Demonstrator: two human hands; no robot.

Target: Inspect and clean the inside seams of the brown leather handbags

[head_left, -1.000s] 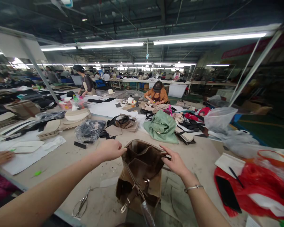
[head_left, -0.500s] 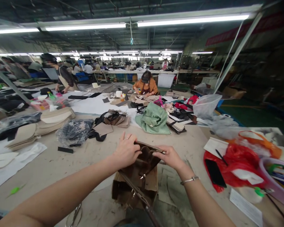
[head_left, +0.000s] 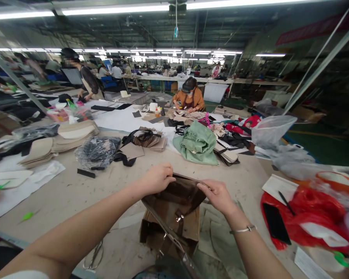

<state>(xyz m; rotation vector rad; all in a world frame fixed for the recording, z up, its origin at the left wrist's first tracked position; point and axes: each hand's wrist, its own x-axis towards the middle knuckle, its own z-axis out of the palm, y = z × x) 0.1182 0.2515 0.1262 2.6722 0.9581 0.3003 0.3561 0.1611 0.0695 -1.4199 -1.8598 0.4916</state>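
A dark brown bag stands on the worktable right in front of me, its mouth pointing away. My left hand is closed on the left side of the bag's top rim. My right hand is closed on the right side of the rim, with a silver bangle on that wrist. A strap with metal buckles hangs down the bag's front. Flat tan cut pieces lie under and beside the bag.
Scissors lie at the near edge. A green cloth bundle, stacked beige pieces and a black plastic bag sit farther back. A red bag with a black phone lies right. Two people work across the table.
My hands went from holding the bag's mouth wide open to drawing the rim together. The opening is now narrower and flatter. The camera view has also shifted slightly.
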